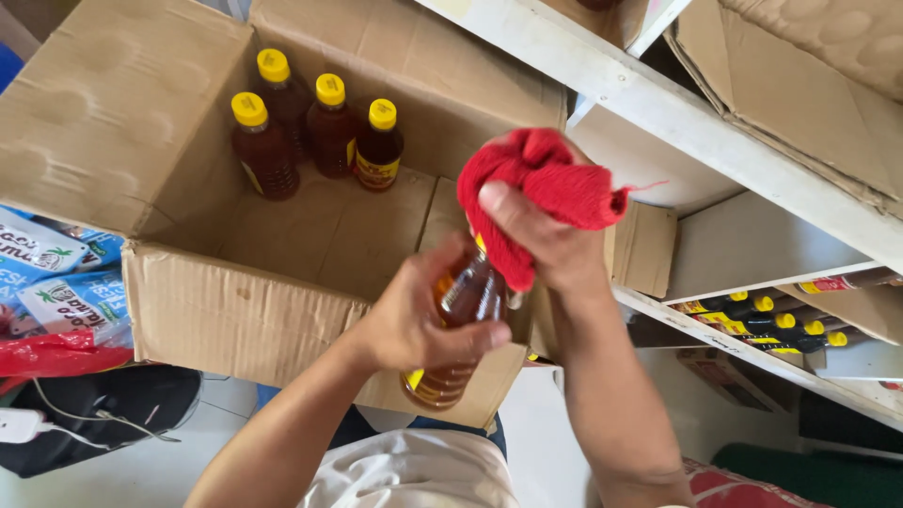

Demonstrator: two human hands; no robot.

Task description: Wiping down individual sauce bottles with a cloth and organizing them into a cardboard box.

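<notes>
Left hand [414, 315] wrapped around an amber bottle [461, 325], held tilted just in front of the open cardboard box [235, 310]. Right hand [546, 240] closed on a red cloth [541, 183], pressed over the bottle's top. Inside the box, at its far wall, four yellow-capped bottles [320, 132] standing upright. Right of the box, white shelving [715, 132] with more bottles lying flat
</notes>
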